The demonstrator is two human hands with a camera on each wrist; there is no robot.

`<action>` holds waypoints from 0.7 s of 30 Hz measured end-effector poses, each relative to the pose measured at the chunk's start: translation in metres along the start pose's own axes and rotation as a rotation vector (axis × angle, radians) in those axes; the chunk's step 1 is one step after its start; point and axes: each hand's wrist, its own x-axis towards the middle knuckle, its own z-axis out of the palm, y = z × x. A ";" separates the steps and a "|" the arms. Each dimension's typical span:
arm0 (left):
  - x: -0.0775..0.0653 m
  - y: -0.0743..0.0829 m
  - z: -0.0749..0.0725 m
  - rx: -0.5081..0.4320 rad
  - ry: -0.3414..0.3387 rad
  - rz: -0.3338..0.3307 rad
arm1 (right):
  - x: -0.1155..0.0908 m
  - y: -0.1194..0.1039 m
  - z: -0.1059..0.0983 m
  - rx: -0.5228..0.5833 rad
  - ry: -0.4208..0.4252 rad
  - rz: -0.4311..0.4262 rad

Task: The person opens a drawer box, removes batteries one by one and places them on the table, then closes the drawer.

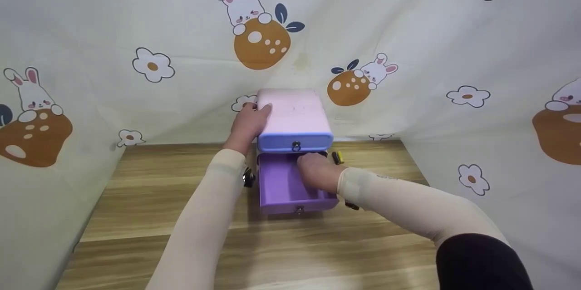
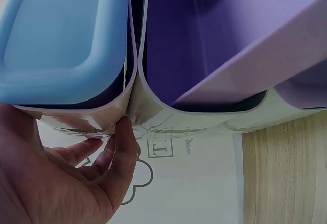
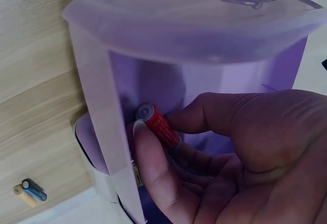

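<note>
Purple drawer (image 1: 280, 208) open-topped; cabinet (image 1: 295, 113) behind

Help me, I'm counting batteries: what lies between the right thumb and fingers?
A red battery, pinched by the right hand, as the right wrist view shows.

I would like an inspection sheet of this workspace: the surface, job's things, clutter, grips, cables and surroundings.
Surface: wood-grain tabletop.
Job's things: purple drawer open below the pushed-in blue drawer; pink casing around the blue one; red battery held inside the purple drawer.
Clutter: dark cylinder and yellowish cylinder, both battery-like, on the tabletop beside the drawers.
Grips: left hand touches the pink casing's left side; right hand pinches the red battery.
Cables: nothing seen.
Surroundings: pale sheet printed with rabbits, flowers and "Juice".
</note>
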 end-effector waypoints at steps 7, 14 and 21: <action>0.000 0.001 0.000 0.008 -0.006 0.001 | 0.000 0.002 0.002 -0.018 0.016 0.012; 0.000 -0.001 -0.001 -0.008 -0.001 0.017 | 0.000 0.005 -0.003 0.011 -0.020 0.000; 0.000 -0.001 -0.001 0.004 -0.006 0.017 | -0.005 0.010 -0.007 0.061 0.020 -0.035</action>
